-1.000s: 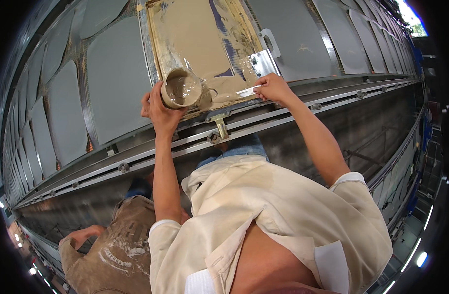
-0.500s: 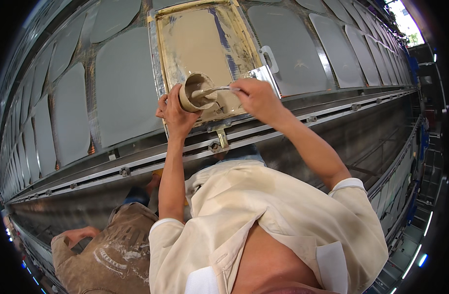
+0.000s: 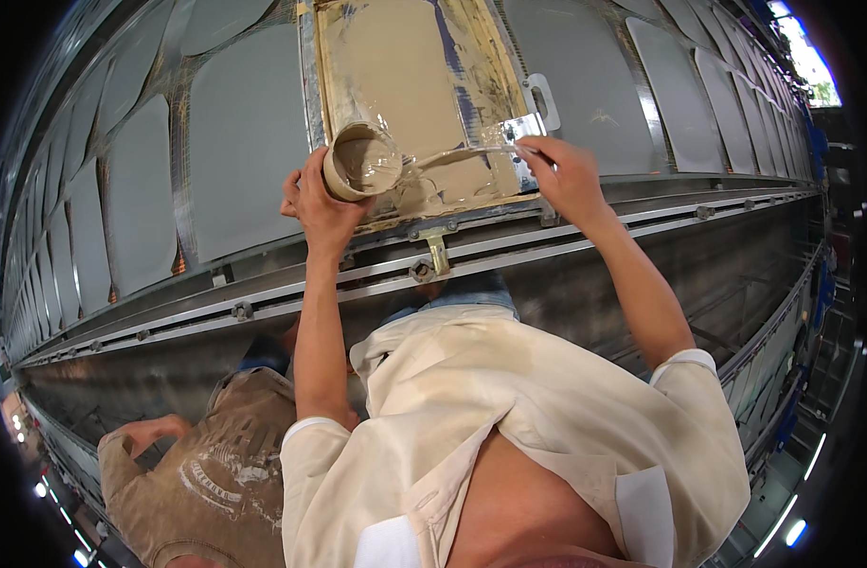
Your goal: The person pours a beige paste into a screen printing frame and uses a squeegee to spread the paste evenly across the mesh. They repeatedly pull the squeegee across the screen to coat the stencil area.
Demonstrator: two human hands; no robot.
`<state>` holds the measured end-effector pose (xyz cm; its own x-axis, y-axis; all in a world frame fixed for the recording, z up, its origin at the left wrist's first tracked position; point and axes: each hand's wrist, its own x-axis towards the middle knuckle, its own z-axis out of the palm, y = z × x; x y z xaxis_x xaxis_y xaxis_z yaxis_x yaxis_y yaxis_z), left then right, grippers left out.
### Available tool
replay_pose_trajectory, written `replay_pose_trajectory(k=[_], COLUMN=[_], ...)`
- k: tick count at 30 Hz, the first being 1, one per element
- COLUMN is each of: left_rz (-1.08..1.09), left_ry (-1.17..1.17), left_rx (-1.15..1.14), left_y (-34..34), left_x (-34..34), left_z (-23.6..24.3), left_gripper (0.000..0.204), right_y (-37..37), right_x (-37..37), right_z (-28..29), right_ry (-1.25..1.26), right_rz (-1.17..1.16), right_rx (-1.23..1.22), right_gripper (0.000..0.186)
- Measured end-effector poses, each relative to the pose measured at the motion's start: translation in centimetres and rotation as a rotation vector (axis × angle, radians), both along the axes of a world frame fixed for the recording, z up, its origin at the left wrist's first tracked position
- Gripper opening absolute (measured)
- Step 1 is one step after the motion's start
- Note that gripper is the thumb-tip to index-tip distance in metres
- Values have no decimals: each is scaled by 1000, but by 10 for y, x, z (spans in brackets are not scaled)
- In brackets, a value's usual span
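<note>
Cup (image 3: 361,161): clamped in left hand (image 3: 321,204), at frame (image 3: 416,99) lower-left corner. Scraper (image 3: 509,133): pinched in right hand (image 3: 568,175), right of cup. Best kept flat against screen, cup tilted steadily, paste spread evenly.

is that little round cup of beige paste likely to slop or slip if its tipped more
Probably. The cup lies tilted in the left hand, its wet beige paste showing, so it could ooze out. Its smeared rim may be slippery. It looks light, held one-handed.

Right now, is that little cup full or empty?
Not empty: the cup in the left hand holds beige paste inside. How deep it goes, cannot tell.
</note>
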<state>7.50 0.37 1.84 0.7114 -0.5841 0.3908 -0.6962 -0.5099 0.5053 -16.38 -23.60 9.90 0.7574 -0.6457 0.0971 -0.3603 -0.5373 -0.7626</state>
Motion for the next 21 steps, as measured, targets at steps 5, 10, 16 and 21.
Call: replay_pose_trajectory(k=[5,10,16,21], left_rz=[-85,-68,-36,-57], left_ry=[65,47,44,49], left_rx=[-24,-13,-55,-94], left_y=[14,17,19,10], left_x=[12,8,6,10], left_z=[1,4,-1,-9], left_gripper=[99,97,96,96], right_y=[-31,-39,-34,-13], right_x=[63,108,56,18], right_z=[-78,-132,-110,-88], right_ry=[21,-38,254,449], right_rz=[301,467,426,247], right_rx=[-19,-54,-105,46], right_gripper=[19,21,16,16])
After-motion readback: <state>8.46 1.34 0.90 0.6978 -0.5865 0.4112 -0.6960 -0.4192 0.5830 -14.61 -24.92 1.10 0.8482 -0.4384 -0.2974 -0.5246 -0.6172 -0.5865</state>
